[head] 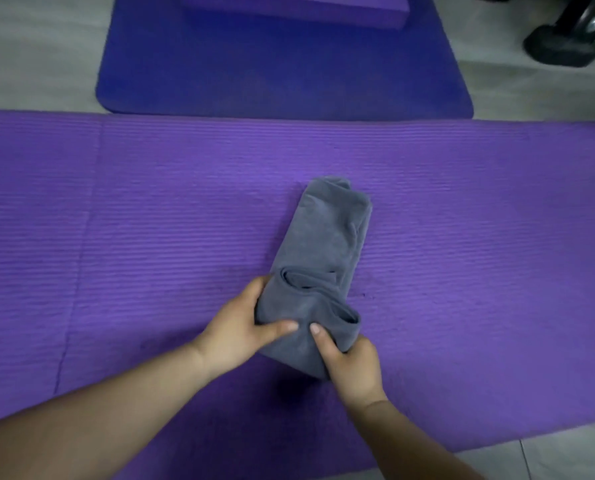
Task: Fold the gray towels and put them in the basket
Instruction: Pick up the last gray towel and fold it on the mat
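At the left we see only bare purple mat [116,220], which runs across the whole view and serves as a soft, clean bed for the folding.

Moving inward, the left hand [240,330] comes in from the lower left. Its thumb lies flat across the top of the gray towel [327,237] and its fingers curl round the towel's left edge, so it has hold of the cloth. We take this as a steadying grip that keeps the layers from sliding apart.

The towel lies near the middle of the mat as a long narrow strip running away from the person. Its far end is flat, while the near end is doubled over into a loose, bulging fold that both hands share. We judge the fold to be in hand, not finished. Behind it, a darker blue mat [282,71] lies on the floor [29,46], apart from the work.

Just to the right, the right hand [353,367] grips the near right corner of the bundle. Its thumb sits on top, almost meeting the other thumb, and its fingers are wrapped underneath, likely to turn the thick end over.

At the far upper right stands a black base [562,46] of some equipment. We see no basket.
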